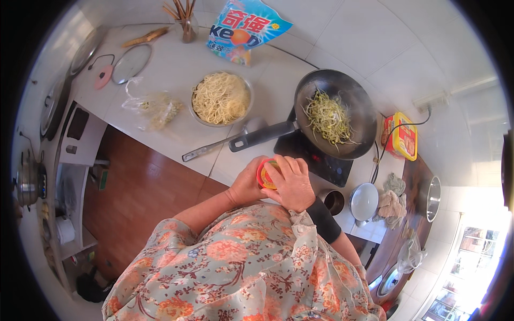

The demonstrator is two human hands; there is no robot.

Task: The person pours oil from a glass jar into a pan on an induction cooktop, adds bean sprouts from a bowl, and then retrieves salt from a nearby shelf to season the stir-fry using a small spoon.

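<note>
Close to my body, my left hand (249, 182) grips a small container with a red and yellow lid (267, 174). Over that lid lie the fingers of my right hand (292, 182); the container's sides are mostly hidden. Ahead and to the right, a black frying pan (363, 116) holds bean sprouts (329, 118) on a black induction cooker (317, 160), and some steam rises. A metal bowl (250, 98) of noodles (221, 98) stands left of the pan. A metal ladle (209, 147) lies partly under the pan's handle (263, 135).
Left of the noodles lie a plastic bag of sprouts (160, 108) and a glass lid (132, 64). A detergent bag (247, 30) stands at the wall. To the right are a metal cup (332, 202), a white bowl (364, 200), cloths (391, 204) and a yellow-red tub (403, 136) near a cable.
</note>
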